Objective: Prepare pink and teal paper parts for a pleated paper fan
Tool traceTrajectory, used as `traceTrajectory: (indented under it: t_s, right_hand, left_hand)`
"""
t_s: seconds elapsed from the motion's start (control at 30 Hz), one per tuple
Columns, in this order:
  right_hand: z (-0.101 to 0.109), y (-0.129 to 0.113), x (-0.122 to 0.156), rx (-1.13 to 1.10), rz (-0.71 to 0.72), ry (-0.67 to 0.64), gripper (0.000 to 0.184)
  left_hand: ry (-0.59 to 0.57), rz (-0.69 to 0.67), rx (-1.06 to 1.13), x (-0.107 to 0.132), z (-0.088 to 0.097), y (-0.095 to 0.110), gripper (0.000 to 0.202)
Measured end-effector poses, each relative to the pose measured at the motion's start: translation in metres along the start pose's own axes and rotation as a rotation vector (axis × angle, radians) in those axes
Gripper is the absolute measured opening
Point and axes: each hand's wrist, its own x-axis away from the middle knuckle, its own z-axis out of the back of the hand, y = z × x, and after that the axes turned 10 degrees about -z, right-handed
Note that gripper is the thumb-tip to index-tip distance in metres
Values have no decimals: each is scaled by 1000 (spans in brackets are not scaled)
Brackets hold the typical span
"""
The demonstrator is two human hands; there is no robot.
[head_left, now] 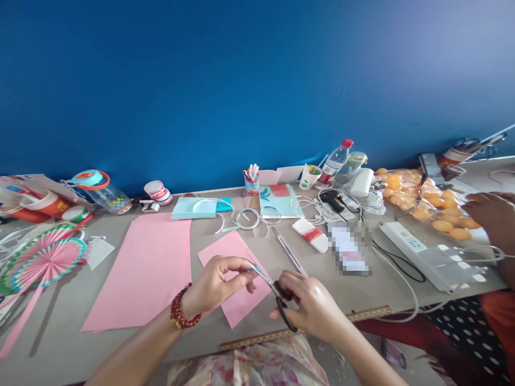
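My right hand [311,305] grips black-handled scissors [277,295], blades pointing up and left toward my left hand [217,281]. My left hand, with a red bead bracelet at its wrist, pinches a thin pale strip [250,266] at the blade tips. Both hands hover over a small pink paper sheet [237,279] lying on the grey table [362,292]. A larger pink sheet [147,271] lies to the left.
Pleated paper fans [42,260] lie at the far left. A light blue pad [201,207], paper rings [247,218], a pen cup [251,182], bottles [336,159], a power strip [426,254] and a bag of orange balls [426,201] line the back. Another person's hand [488,212] rests at the right.
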Motion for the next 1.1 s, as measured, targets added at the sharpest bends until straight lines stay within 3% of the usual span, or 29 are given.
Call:
traceTrajectory:
  t_s: [0.77, 1.1]
  right_hand:
    - [3, 6, -3, -29, 30, 18, 37]
    - [-5, 17, -6, -12, 31, 116, 43]
  left_hand:
    - [2, -3, 101, 0, -3, -10, 25]
    - [8, -12, 102, -9, -7, -15, 25]
